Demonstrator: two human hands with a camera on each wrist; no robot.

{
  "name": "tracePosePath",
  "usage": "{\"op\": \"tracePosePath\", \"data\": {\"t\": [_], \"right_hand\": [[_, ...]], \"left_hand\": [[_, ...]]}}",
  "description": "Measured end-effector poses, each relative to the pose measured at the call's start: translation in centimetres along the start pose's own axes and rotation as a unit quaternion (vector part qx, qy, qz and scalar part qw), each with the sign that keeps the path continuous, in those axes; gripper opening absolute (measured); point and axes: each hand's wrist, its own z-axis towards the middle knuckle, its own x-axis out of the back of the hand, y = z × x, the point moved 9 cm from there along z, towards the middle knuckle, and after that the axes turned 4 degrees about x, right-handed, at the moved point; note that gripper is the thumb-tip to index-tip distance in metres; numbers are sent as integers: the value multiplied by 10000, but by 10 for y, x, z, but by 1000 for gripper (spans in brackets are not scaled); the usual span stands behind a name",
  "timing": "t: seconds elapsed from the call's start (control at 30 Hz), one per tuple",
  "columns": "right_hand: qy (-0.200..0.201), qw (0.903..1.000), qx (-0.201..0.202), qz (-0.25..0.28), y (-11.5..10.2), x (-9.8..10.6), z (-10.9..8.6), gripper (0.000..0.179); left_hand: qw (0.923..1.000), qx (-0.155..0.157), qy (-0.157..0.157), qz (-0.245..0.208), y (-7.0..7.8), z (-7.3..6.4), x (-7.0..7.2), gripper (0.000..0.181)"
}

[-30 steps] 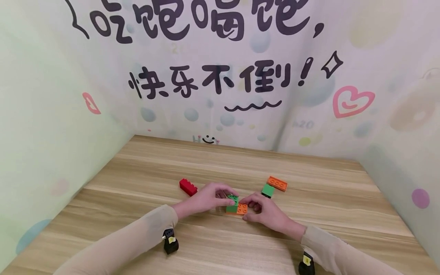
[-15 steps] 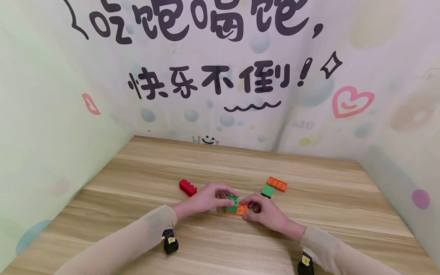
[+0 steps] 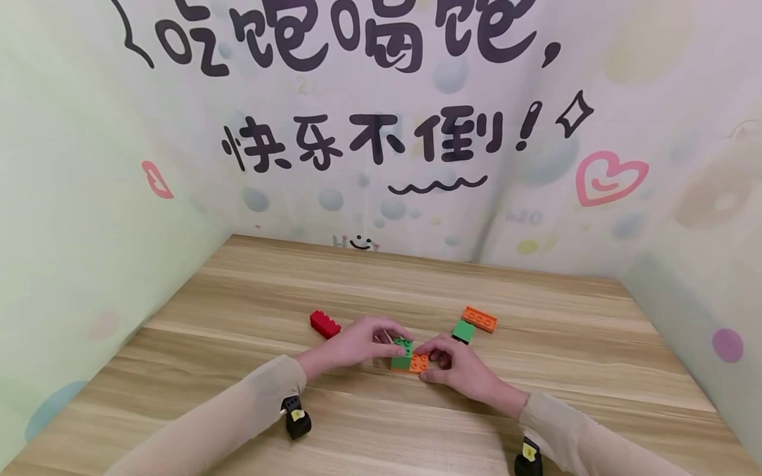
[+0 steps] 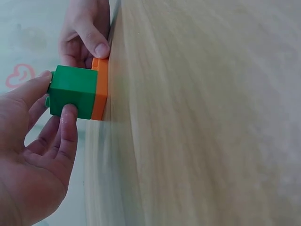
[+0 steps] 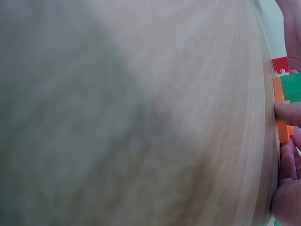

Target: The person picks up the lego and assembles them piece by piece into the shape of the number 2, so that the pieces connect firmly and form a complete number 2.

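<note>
Near the middle of the table, a green building brick (image 3: pixel 401 363) sits on the left end of a flat orange brick (image 3: pixel 420 363), whose studs show on the right. My left hand (image 3: pixel 361 342) holds the green brick between thumb and fingers, with one fingertip against its side in the left wrist view. At the other end, my right hand (image 3: pixel 463 370) pinches the orange brick. The right wrist view has the right thumb (image 5: pixel 288 114) on the orange brick's side. Low against the wood, the orange brick (image 4: pixel 100 96) lies flat under the green one.
Left of the hands lies a red brick (image 3: pixel 325 324). Behind the right hand are a green block (image 3: pixel 464 330) with a dark lower part and another orange brick (image 3: pixel 479 318) tipped on its side. A printed cloth wall (image 3: pixel 369 211) borders the wooden table (image 3: pixel 297 271).
</note>
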Motion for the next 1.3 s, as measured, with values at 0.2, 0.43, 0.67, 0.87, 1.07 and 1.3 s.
{"op": "tracePosePath", "data": {"t": [0.2,0.43,0.67,0.87,1.07,1.3], "right_hand": [[41,10000,-28,-49,0,0,0,29],[46,10000,-38,-9,1,1,0,30],[18,10000,-45,65,-2,1,-1,31],[9,9999,-96,62,-1,0,-1,31],[22,10000,-79,33,0,0,0,31],[15,10000,-66,49,1,0,0,31]], "left_hand": [[9998,147,-159,19,-3,-1,7,37],[9999,97,132,47,-1,-6,39,37],[9967,-48,804,75,-6,-14,74,38],[9939,-212,1070,160,-13,-25,101,37],[9905,-168,1327,332,-24,-39,124,34],[9921,-29,1146,502,-46,-50,138,34]]}}
